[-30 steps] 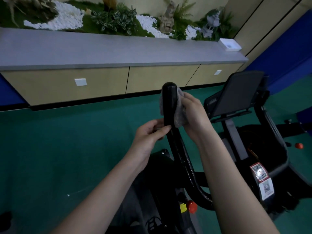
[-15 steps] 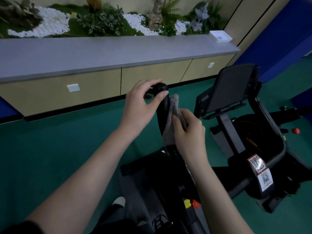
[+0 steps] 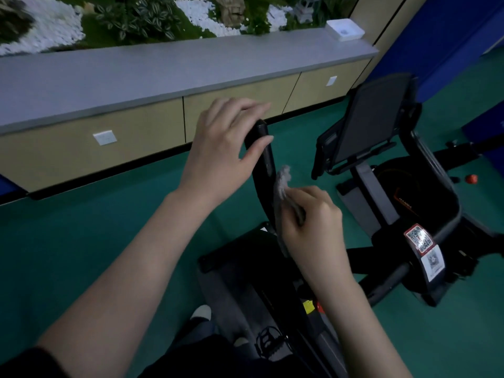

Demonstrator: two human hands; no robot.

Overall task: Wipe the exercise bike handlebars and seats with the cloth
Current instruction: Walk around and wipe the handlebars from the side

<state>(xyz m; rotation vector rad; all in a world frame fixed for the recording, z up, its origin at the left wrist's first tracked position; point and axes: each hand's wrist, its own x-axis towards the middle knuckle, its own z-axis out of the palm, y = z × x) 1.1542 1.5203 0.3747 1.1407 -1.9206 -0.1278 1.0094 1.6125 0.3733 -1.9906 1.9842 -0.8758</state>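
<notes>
Pressing against black handlebar (image 3: pixel 264 167): crumpled grey cloth (image 3: pixel 282 184).

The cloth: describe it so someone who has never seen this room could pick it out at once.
Find the long grey-topped counter along the far wall; in front of it, a black handlebar rises from the nearer bike. The cloth is the small grey rag along that bar's right side, pinched by the right hand. It is the only soft, fuzzy thing among black bike parts.
</notes>
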